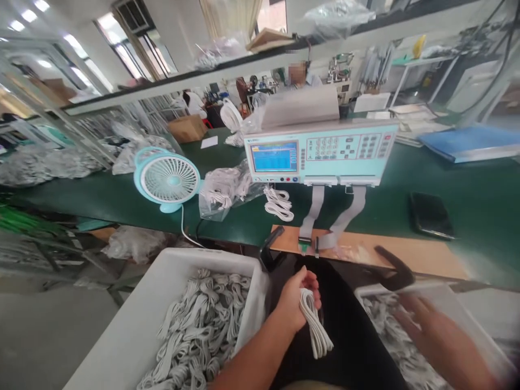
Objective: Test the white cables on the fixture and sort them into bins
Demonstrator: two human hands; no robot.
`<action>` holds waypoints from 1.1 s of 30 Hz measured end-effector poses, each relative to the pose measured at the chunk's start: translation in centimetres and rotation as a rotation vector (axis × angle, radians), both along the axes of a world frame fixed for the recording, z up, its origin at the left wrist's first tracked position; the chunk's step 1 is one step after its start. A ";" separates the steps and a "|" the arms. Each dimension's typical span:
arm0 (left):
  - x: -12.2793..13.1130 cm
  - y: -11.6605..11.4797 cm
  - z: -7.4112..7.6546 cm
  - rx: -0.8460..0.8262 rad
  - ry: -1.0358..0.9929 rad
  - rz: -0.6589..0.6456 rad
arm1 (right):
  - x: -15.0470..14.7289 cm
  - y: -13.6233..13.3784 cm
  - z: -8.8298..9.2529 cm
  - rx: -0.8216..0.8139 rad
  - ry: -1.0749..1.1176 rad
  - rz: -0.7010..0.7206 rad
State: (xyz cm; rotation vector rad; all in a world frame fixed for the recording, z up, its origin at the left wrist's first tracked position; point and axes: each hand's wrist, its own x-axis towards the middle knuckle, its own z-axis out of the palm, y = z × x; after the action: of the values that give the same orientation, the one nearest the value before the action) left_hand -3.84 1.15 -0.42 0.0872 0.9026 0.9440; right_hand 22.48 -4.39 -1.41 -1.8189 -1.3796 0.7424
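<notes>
My left hand (294,298) is closed around a folded bundle of white cable (314,327), which hangs down over my dark-clothed lap. Over a white bin (459,303) at the lower right, my right hand (426,319) is smeared by motion, so its fingers do not read clearly. Bundles of cable (385,325) lie in that bin beneath it. Ahead of my hands, two grey ribbon cables (339,225) run from a tester with a blue screen (276,157) down to connectors (305,244) at the edge of a wooden board (377,249).
A large white bin (162,265) with many cable bundles stands at my left. On the green table (385,211) are a light-blue fan (173,179), bagged cables (227,187), a loose cable bundle (279,204), a black phone (431,214) and a blue folder (467,143). A person (303,76) sits beyond.
</notes>
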 end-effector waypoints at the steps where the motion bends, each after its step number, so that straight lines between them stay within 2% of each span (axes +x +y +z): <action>1: 0.3 0.0 0.0 -0.025 -0.023 0.021 | -0.7 -0.6 0.0 -0.026 0.009 0.076; 5: 2.3 -0.3 0.5 0.033 0.014 0.068 | -7.2 -1.4 0.3 -0.224 0.413 0.465; 7: 2.7 -0.9 1.2 0.158 0.128 0.004 | -9.9 -1.2 0.3 -0.243 0.614 0.550; 9: 2.1 -1.9 1.7 0.383 0.380 -0.059 | -11.1 -0.9 0.1 -0.307 0.793 0.518; 12: 0.2 -3.6 1.9 0.765 0.855 -0.111 | -11.1 -0.7 -0.7 -0.419 0.993 0.362; 14: -1.1 -4.8 1.5 0.944 0.998 -0.281 | -10.8 -0.8 -1.3 -0.404 1.048 0.264; 16: -1.8 -5.7 0.8 1.018 1.013 -0.510 | -10.9 -0.7 -1.9 -0.362 1.063 0.206; 18: -1.9 -6.3 -0.1 0.976 1.019 -0.596 | -11.2 -0.6 -2.4 -0.312 1.074 0.190; 23: -0.9 -6.7 -2.1 0.749 1.027 -0.471 | -11.9 0.0 -2.9 -0.165 1.007 0.145; 27: -0.4 -6.5 -3.0 0.474 0.654 -0.403 | -11.9 0.0 -3.4 -0.165 1.025 0.128; 29: -0.3 -6.5 -3.2 0.400 0.477 -0.362 | -11.8 -0.2 -3.7 -0.192 1.080 0.104; 33: 0.0 -6.4 -3.3 0.377 0.410 -0.283 | -11.7 -0.4 -4.1 -0.224 1.119 0.079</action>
State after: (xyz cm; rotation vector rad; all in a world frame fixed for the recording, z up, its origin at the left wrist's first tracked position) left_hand -3.84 -5.25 -3.76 0.7341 1.0425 0.8315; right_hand 10.80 -4.76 -5.47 -1.1101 -0.6144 1.6590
